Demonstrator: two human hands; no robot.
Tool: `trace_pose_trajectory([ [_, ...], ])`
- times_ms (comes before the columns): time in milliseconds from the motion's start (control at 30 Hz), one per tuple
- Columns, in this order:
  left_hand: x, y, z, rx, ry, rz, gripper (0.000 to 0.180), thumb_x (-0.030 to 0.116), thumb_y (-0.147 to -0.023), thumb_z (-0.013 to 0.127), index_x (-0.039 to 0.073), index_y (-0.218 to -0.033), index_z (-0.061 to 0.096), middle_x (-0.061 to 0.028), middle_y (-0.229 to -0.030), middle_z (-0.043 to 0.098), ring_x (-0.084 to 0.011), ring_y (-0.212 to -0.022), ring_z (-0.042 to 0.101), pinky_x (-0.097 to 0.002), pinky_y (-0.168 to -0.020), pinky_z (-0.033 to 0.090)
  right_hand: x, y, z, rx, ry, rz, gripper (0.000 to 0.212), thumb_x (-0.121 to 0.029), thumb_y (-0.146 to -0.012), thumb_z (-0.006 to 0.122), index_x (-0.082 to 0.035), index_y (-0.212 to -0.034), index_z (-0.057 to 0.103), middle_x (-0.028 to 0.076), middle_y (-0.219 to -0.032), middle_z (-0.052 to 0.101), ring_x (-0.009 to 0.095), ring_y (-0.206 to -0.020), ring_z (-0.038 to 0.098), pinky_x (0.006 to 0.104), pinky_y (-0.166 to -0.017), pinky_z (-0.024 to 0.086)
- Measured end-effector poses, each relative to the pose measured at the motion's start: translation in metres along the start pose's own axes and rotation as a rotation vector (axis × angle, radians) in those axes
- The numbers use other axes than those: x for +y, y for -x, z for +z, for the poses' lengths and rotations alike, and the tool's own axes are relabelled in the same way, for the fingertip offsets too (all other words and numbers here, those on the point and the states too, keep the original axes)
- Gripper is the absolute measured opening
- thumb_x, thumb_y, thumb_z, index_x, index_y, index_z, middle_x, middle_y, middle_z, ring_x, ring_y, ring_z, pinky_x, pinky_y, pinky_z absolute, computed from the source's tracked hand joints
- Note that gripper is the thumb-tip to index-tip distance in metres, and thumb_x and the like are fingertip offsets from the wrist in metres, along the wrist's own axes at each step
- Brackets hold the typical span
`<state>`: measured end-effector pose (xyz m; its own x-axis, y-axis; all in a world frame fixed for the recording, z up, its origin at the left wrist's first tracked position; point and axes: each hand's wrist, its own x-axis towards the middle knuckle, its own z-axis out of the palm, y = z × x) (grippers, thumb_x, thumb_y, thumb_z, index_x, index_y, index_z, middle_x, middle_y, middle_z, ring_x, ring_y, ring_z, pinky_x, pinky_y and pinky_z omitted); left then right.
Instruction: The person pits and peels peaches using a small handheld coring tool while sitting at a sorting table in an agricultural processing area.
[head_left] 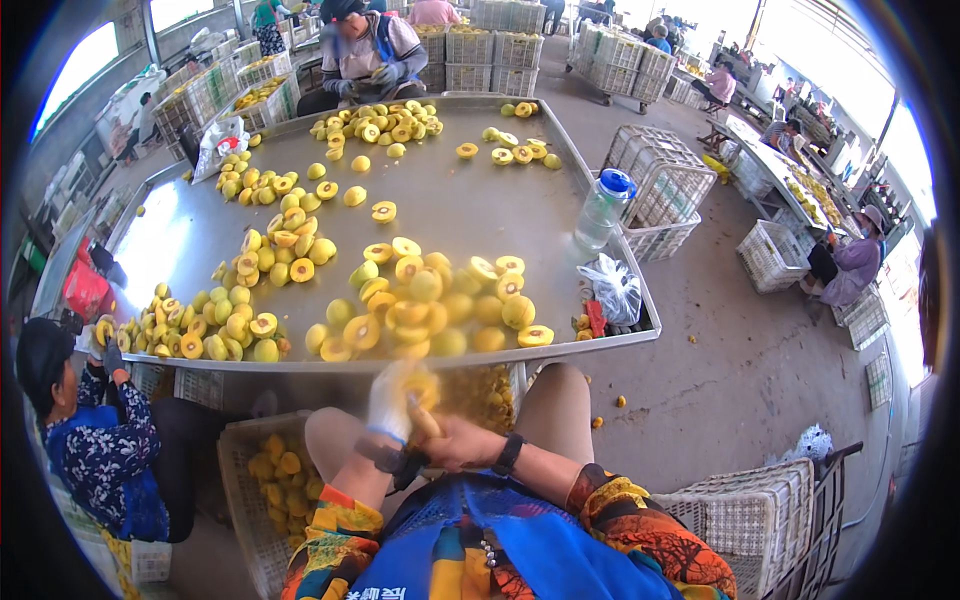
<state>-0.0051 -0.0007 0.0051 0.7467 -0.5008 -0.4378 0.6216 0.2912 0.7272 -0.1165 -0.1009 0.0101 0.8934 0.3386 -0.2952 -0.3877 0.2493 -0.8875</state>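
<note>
My left hand (386, 410), in a white glove, is closed round a yellow peach half (416, 380) just in front of the table's near edge. My bare right hand (463, 444) grips a small tool with a tan handle (424, 419), which points up at the fruit. Motion blur smears the fruit, and the tool's working end cannot be made out. Right beyond my hands, a heap of halved yellow peaches (425, 287) lies on the metal table (480, 215); several show brown pits or pit hollows.
Below the table edge, crates of peach pieces (280, 470) stand by my legs. A blue-lidded water jug (606, 208) and a clear plastic bag (612, 288) sit at the table's right side. Co-workers (105, 430) sit at the left and far edge. Stacked crates (660, 175) stand to the right.
</note>
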Motion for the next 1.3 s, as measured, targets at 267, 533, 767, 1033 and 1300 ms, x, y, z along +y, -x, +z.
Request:
trace_pose_trajectory([
  [267, 0.061, -0.003, -0.094, 0.287, 0.058, 0.297, 0.029, 0.038, -0.086, 0.055, 0.009, -0.092, 0.055, -0.0028, -0.073, 0.058, -0.0145, -0.058, 0.057, -0.0250, -0.054, 0.046, 0.035, 0.003, -0.025, 0.119, 0.411, -0.274, 0.017, -0.016, -0.081, 0.058, -0.004, -0.092, 0.052, 0.013, -0.070, 0.058, 0.022, -0.053, 0.057, 0.0344, -0.049, 0.044],
  [533, 0.089, 0.018, -0.144, 0.806, -1.446, 0.882, 0.032, 0.029, -0.072, 0.069, 0.007, -0.094, 0.065, -0.0144, -0.104, 0.062, -0.0299, -0.096, 0.058, -0.0366, -0.083, 0.046, 0.123, -0.041, -0.077, 0.325, 1.143, -0.058, 0.023, -0.018, -0.078, 0.053, -0.005, -0.097, 0.054, 0.024, -0.075, 0.059, 0.038, -0.074, 0.059, 0.0452, -0.065, 0.047],
  [767, 0.045, -0.070, -0.073, 0.392, -2.002, 0.759, 0.046, 0.043, -0.068, 0.068, 0.018, -0.105, 0.059, -0.0102, -0.096, 0.059, -0.0273, -0.093, 0.057, -0.0411, -0.073, 0.045, 0.119, -0.049, -0.061, 0.196, 1.180, -0.078, 0.061, -0.023, -0.079, 0.052, -0.008, -0.134, 0.030, 0.023, -0.082, 0.060, 0.039, -0.071, 0.060, 0.0467, -0.061, 0.047],
  [1033, 0.058, -0.116, -0.065, 0.332, -2.102, 0.478, 0.050, 0.033, -0.067, 0.070, 0.017, -0.110, 0.050, -0.0128, -0.091, 0.060, -0.0318, -0.086, 0.060, -0.0429, -0.071, 0.049, 0.093, -0.021, -0.046, 0.350, 1.066, -0.035, 0.043, -0.032, -0.080, 0.056, -0.003, -0.111, 0.049, 0.024, -0.080, 0.061, 0.039, -0.075, 0.061, 0.0460, -0.065, 0.047],
  [1300, 0.057, -0.116, -0.079, 0.323, -1.650, 0.920, 0.043, 0.025, -0.066, 0.071, 0.011, -0.106, 0.063, -0.0162, -0.095, 0.064, -0.0354, -0.089, 0.060, -0.0433, -0.079, 0.048, 0.047, -0.011, -0.029, 0.476, 1.073, -0.215, 0.037, -0.032, -0.076, 0.062, 0.001, -0.094, 0.057, 0.026, -0.085, 0.061, 0.039, -0.080, 0.061, 0.0426, -0.068, 0.050],
])
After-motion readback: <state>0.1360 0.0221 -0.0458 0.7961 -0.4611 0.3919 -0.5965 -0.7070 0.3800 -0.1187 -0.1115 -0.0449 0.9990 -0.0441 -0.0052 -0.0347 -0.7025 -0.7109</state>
